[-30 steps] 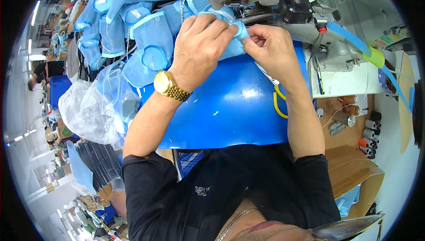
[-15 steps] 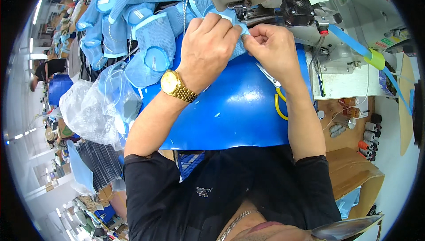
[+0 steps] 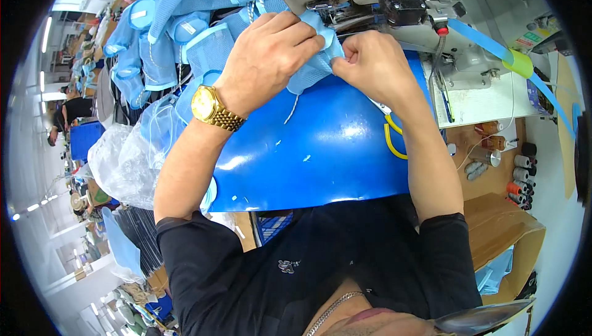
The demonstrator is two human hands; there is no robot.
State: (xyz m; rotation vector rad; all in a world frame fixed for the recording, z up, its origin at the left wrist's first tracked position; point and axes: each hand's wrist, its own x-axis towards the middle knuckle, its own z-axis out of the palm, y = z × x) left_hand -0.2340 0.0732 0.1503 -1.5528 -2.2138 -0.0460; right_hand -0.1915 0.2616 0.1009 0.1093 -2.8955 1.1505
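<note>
A light blue mesh bag [image 3: 314,71] with a smooth blue edge band spans the gap between my hands, just below the sewing machine [image 3: 401,4]. My left hand [image 3: 271,55], gold watch at its wrist, is closed on the bag's left part, its fingertips hidden behind the knuckles. At the band's right end my right hand [image 3: 373,65] pinches the fabric between thumb and curled fingers. A short white cord [image 3: 292,109] dangles from the bag over the blue work surface [image 3: 308,169]. Partly covered by my right forearm lie scissors [image 3: 393,142] with yellow handles.
Several blue mesh bags [image 3: 157,58] with round ends heap up at the far left. Clear plastic wrapping [image 3: 120,163] lies beside them. Blue tape [image 3: 481,43] runs to the machine. Thread spools [image 3: 523,176] and a cardboard box [image 3: 502,234] are at the right.
My left hand has moved left and slightly down, widening the gap between my hands. More of the mesh bag and its dangling cord now show. My right hand has shifted slightly.
</note>
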